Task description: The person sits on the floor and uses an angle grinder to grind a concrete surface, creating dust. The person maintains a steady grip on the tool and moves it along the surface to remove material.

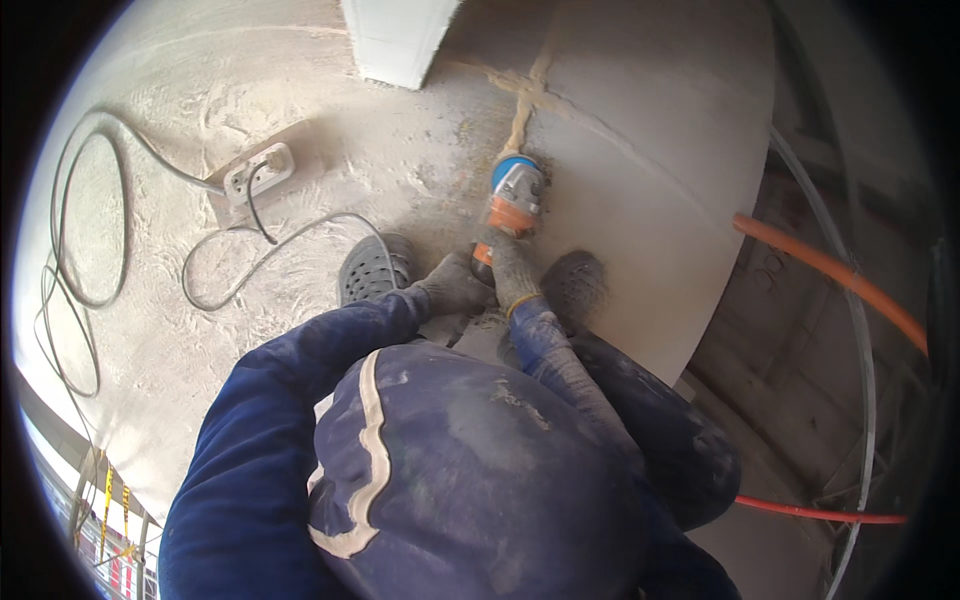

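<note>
Both of my hands, in dusty grey gloves, close around an orange angle grinder point(513, 217) with a grey metal head. My right hand point(514, 268) wraps its body just behind the orange part. Lower down, my left hand point(457, 284) grips the dark rear end, partly hidden by the right. A blue disc point(516, 170) at the far end of the grinder rests on or very near the floor, where a tan seam point(520, 128) begins. That seam runs away from me and meets another in a cross.
An extension socket point(258, 174) with a plugged-in cable lies on the dusty floor at left, near coiled cable point(126, 215). A white block-like piece point(398, 40) stands ahead. To the right, the floor's edge drops past an orange pipe point(835, 270). My dark clogs point(375, 268) flank the grinder.
</note>
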The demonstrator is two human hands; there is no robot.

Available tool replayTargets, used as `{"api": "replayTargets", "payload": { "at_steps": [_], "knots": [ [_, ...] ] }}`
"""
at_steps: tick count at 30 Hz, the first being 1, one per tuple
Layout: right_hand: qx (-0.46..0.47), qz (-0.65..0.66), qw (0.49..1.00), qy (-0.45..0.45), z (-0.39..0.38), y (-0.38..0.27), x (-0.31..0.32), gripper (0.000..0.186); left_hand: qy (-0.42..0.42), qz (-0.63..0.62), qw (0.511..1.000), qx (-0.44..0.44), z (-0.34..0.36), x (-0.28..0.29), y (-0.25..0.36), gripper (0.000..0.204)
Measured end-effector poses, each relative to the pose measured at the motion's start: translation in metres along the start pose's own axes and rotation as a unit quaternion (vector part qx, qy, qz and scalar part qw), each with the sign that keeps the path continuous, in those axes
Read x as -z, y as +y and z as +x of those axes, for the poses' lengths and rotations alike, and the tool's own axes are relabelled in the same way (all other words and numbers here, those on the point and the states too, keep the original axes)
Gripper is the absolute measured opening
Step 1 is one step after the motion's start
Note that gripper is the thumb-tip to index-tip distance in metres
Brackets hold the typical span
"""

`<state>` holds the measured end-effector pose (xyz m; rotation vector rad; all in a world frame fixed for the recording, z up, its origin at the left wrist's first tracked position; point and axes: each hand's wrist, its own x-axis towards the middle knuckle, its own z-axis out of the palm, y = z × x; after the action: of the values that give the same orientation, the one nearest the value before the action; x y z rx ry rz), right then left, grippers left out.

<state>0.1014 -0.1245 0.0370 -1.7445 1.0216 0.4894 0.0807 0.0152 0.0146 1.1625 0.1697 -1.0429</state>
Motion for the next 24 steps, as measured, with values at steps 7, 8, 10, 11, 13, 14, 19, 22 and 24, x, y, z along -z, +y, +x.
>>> {"api": "replayTargets", "payload": {
  "at_steps": [7, 8, 10, 11, 13, 14, 19, 22, 24],
  "knots": [
    [-0.050, -0.008, 0.997, -0.057, -0.003, -0.017, 0.002, 0.065, -0.022, -0.051, 0.997, 0.054, -0.001, 0.000, 0.010, 0.061],
    [-0.056, -0.013, 0.997, -0.045, -0.004, -0.020, 0.000, 0.064, -0.016, -0.033, 0.998, 0.043, -0.001, 0.001, 0.009, 0.062],
    [-0.057, -0.015, 0.998, -0.035, -0.004, -0.022, -0.004, 0.062, -0.013, -0.001, 1.000, 0.020, 0.000, 0.001, 0.006, 0.065],
    [-0.062, -0.005, 0.997, -0.038, -0.005, -0.022, -0.004, 0.061, -0.016, -0.019, 1.000, 0.010, -0.001, 0.002, 0.005, 0.067],
    [-0.076, 0.010, 0.996, -0.045, -0.005, -0.022, -0.004, 0.060, -0.015, -0.041, 0.999, 0.007, -0.001, 0.002, 0.004, 0.071],
    [-0.068, 0.020, 0.996, -0.050, -0.006, -0.021, -0.004, 0.060, -0.022, -0.040, 0.999, 0.013, -0.001, 0.002, 0.004, 0.073],
    [-0.046, 0.031, 0.998, -0.040, -0.011, -0.025, -0.006, 0.059, -0.027, -0.026, 0.998, 0.041, -0.002, 0.005, 0.009, 0.075],
    [-0.071, 0.029, 0.997, -0.010, -0.015, -0.027, -0.006, 0.059, -0.036, -0.016, 0.998, 0.038, -0.003, 0.004, 0.008, 0.072],
    [-0.034, 0.052, 0.998, -0.018, -0.014, -0.026, -0.005, 0.058, -0.015, -0.011, 0.998, -0.057, 0.000, 0.000, 0.005, 0.070]
  ]
}}
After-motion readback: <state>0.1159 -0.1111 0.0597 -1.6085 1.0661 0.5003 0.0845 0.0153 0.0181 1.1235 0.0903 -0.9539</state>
